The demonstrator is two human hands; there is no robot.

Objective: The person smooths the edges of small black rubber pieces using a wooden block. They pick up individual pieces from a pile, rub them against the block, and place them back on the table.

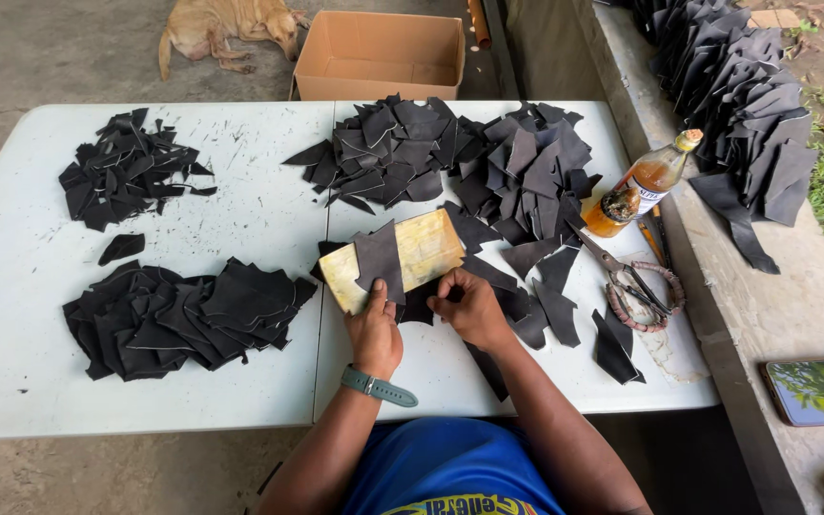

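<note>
We see the left hand [374, 329] pressing a dark leather piece [380, 259] onto a yellow board [422, 250], fingers flat. Right hand [469, 307] grips the board's near edge. Scissors [627, 277] lie right; leather piles [460, 157] sit far.

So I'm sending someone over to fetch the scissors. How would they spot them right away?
Go to the white folding table and look at its right end, next to the amber glass bottle. The scissors lie there on a coiled ring of cord, the only metal thing among black leather scraps.
</note>
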